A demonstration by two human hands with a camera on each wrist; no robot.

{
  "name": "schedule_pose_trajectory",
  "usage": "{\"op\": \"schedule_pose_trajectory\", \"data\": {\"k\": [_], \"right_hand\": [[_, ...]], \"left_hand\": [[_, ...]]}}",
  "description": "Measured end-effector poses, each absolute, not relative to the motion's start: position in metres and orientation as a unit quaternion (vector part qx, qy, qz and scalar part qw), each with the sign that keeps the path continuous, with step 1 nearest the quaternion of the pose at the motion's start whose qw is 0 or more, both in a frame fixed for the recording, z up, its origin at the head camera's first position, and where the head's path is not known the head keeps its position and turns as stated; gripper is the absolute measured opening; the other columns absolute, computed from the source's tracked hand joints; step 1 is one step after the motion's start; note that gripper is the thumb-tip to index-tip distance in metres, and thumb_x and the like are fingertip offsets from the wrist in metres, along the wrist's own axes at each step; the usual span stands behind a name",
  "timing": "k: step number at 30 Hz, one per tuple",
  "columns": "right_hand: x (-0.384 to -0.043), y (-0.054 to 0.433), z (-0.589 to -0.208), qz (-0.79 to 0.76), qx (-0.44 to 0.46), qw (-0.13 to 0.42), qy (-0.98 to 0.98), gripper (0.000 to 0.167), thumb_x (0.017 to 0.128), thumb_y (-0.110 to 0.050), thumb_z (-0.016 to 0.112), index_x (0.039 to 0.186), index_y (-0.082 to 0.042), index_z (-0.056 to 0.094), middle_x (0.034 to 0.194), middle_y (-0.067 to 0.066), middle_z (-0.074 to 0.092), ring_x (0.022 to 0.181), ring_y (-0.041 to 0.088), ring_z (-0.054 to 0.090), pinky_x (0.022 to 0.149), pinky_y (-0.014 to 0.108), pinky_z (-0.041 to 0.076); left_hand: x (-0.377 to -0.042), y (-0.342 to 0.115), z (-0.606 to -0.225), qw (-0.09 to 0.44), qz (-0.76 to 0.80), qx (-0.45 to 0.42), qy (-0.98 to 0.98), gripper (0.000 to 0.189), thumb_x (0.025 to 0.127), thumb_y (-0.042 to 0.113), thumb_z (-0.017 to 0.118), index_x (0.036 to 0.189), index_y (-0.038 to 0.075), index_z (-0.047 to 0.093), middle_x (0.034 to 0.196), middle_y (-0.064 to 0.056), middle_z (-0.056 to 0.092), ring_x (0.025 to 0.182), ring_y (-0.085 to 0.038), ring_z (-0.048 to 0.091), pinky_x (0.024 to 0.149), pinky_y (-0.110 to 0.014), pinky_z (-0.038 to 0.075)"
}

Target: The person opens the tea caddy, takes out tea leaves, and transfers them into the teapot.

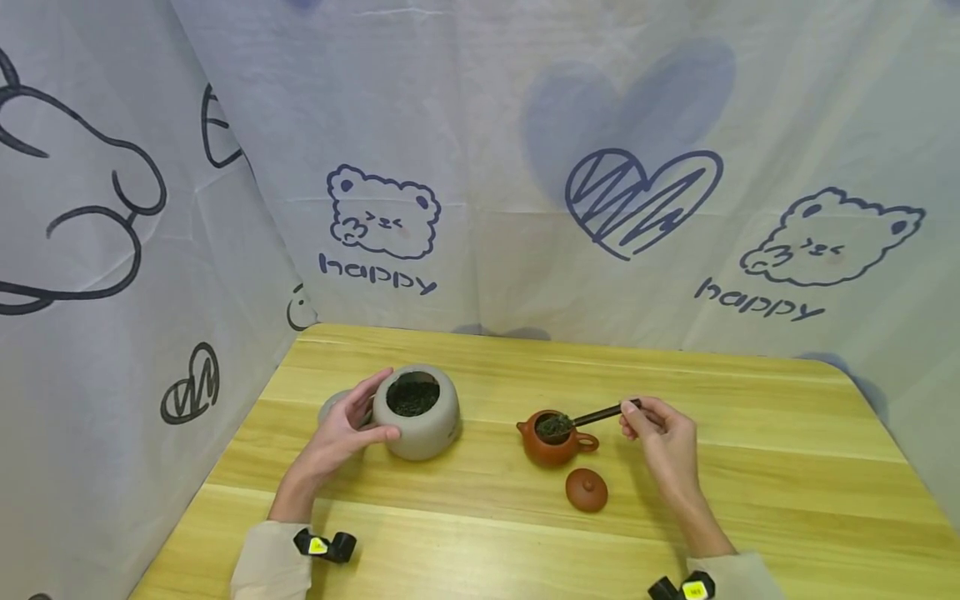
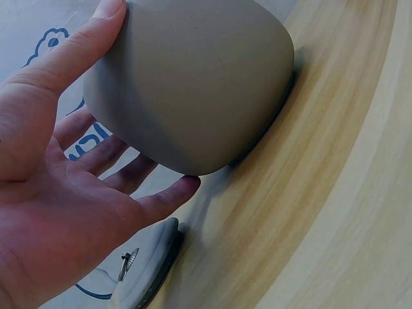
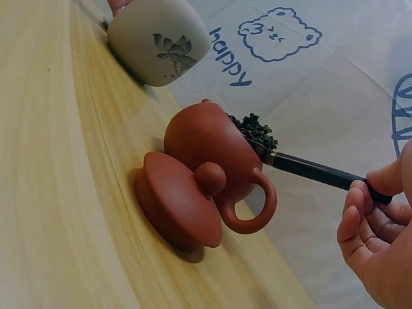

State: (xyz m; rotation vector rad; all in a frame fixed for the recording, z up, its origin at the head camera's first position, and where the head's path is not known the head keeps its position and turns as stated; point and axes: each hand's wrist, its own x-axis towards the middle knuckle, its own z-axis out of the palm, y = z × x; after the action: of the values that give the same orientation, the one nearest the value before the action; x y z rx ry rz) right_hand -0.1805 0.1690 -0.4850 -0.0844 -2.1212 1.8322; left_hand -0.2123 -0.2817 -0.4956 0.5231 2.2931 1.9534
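Note:
My left hand grips a round grey tea jar, thumb on the near side and fingers around the far side. The jar leans a little, its opening facing me, and dark tea leaves show inside. On the right, my right hand pinches the end of a tea scoop with a dark handle. Its loaded head lies over the mouth of a reddish-brown clay teapot. In the right wrist view, a heap of curled tea leaves rises above the teapot's rim.
The teapot's knobbed lid lies on the wooden table just in front of the teapot. Behind my left hand sits the jar's grey lid, partly hidden. A printed cloth hangs along the table's back and left sides.

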Motion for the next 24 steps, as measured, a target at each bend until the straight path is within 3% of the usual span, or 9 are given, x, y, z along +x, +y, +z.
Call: {"op": "schedule_pose_trajectory", "data": {"k": [10,19,24], "right_hand": [[-0.18,0.165,-0.487,0.625,-0.007,0.181,-0.76,0.022,0.101,-0.013,0.068,0.108,0.008,0.072,0.081,0.004,0.072,0.07,0.01,0.068,0.066,0.024,0.06],[-0.182,0.161,-0.485,0.598,0.002,0.191,-0.778,0.014,0.1,-0.002,0.065,0.106,0.009,0.072,0.082,0.012,0.07,0.069,0.006,0.066,0.064,0.021,0.059],[-0.18,0.158,-0.484,0.582,0.042,0.214,-0.784,0.012,0.1,-0.004,0.067,0.105,0.005,0.073,0.085,0.017,0.069,0.071,0.008,0.066,0.064,0.021,0.059]], "left_hand": [[-0.211,-0.281,-0.493,0.045,0.638,0.169,0.75,0.087,0.088,0.005,0.081,0.161,0.014,0.035,0.165,-0.013,0.031,0.153,-0.033,0.024,0.122,-0.051,0.024],[-0.212,-0.281,-0.493,0.044,0.637,0.166,0.752,0.086,0.088,0.005,0.081,0.161,0.015,0.035,0.165,-0.013,0.031,0.153,-0.033,0.024,0.122,-0.051,0.023],[-0.212,-0.281,-0.493,0.045,0.636,0.163,0.753,0.087,0.088,0.006,0.082,0.161,0.016,0.036,0.165,-0.013,0.031,0.153,-0.034,0.024,0.122,-0.052,0.024]]}}
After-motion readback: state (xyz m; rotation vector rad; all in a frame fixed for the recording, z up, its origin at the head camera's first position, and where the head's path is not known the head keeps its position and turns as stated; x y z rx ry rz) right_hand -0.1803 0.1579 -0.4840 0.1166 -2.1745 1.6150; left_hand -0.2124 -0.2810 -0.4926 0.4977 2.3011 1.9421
